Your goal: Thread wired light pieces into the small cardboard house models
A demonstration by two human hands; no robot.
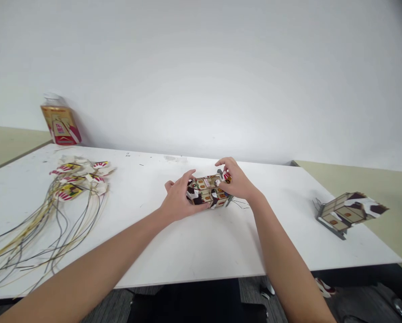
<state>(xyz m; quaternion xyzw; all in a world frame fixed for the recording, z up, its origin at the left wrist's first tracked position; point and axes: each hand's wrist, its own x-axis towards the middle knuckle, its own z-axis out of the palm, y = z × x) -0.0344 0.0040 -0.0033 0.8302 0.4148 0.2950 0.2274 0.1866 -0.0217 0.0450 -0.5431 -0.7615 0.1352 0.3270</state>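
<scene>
A small model house [206, 184] lies on its side on the white table, with printed windows, dark roof parts and strips of white tape. Around its left end my left hand [181, 199] is closed, thumb along the near side and fingers over the far side. My right hand [238, 179] bends over the house's right end, where the grey base shows. Between its thumb and forefinger is a small red-and-white striped piece [227, 176] with some yellow, close against the house. Thin dark wires [239, 204] stick out from beneath that end. My palms hide part of the house.
On the left of the white table [147, 264] lies a pile of striped pieces [66, 193] with long black and yellow wires [53, 233]. Behind it a bottle with a red-and-gold label [61, 123] stands by the wall. Another model house [351, 211] lies tilted at the right.
</scene>
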